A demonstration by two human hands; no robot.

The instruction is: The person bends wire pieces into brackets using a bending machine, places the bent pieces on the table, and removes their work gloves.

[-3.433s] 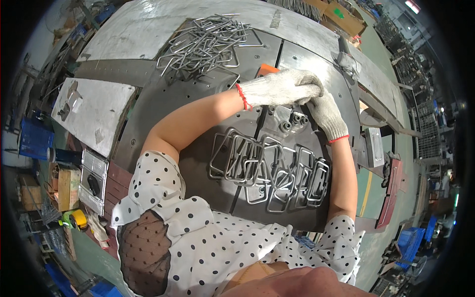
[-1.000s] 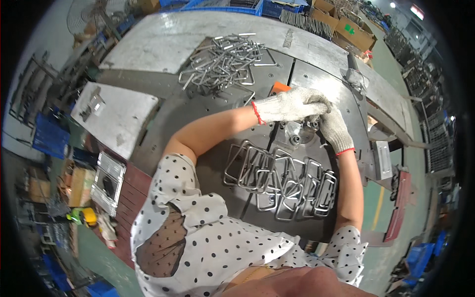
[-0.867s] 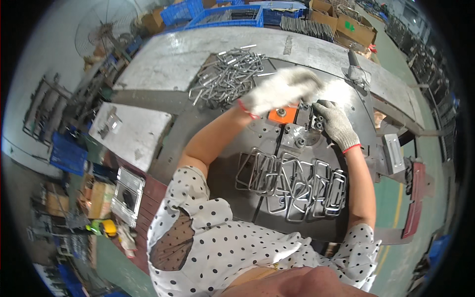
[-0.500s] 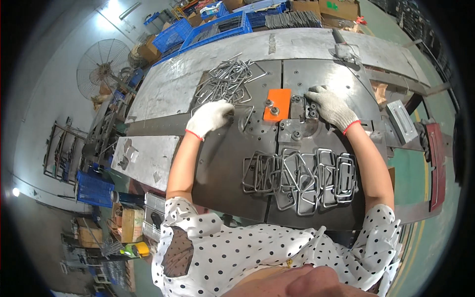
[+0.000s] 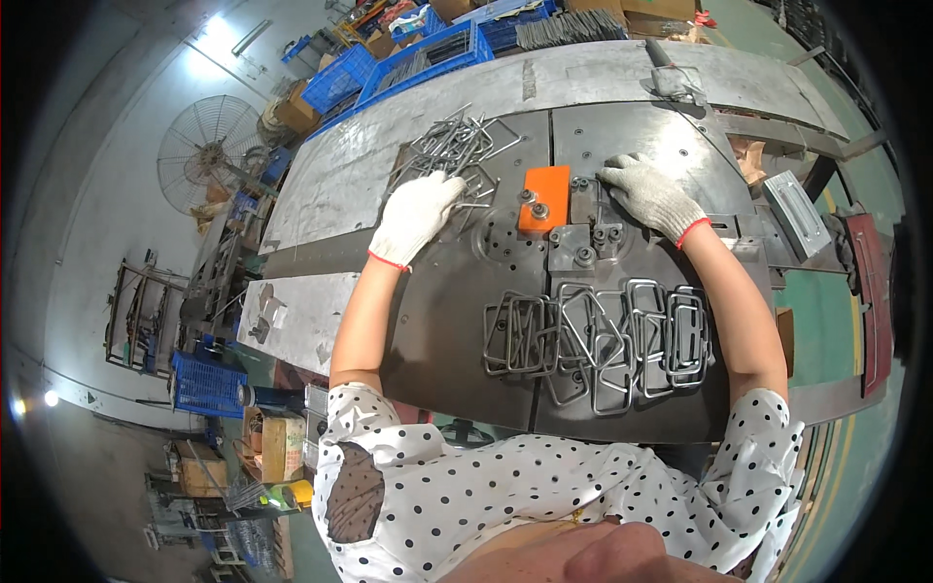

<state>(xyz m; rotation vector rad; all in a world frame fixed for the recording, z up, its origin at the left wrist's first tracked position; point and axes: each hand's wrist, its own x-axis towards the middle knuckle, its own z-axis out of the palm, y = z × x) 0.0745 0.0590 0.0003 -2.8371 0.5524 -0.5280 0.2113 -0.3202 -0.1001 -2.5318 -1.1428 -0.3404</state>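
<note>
My left hand (image 5: 418, 220), in a white knitted glove with a red cuff, is closed at the pile's near edge. A bent metal rod (image 5: 475, 205) sticks out from its fingers; the grip itself is partly hidden. Beyond it lies a tangled pile of bent metal rods (image 5: 457, 141). My right hand (image 5: 656, 197), gloved alike, rests at the right side of the bolted bending fixture (image 5: 581, 248). Its fingers are loosely bent and nothing shows in them. An orange block (image 5: 546, 187) with two bolts stands left of the fixture. Several bent wire frames (image 5: 595, 340) lie overlapping in front of me.
A steel work table (image 5: 457, 321) spans the space under my arms. Blue crates (image 5: 428, 63) with metal parts stand along its far edge. A dark-handled tool (image 5: 659, 53) lies at the far right. A metal box (image 5: 797, 216) sits at the right edge, and a fan (image 5: 209, 155) stands far left.
My left hand has moved slightly away from me toward the rod pile, and the rod at its fingers sits differently. The fixture's bolted part has swung nearer to me, leaving my right hand.
</note>
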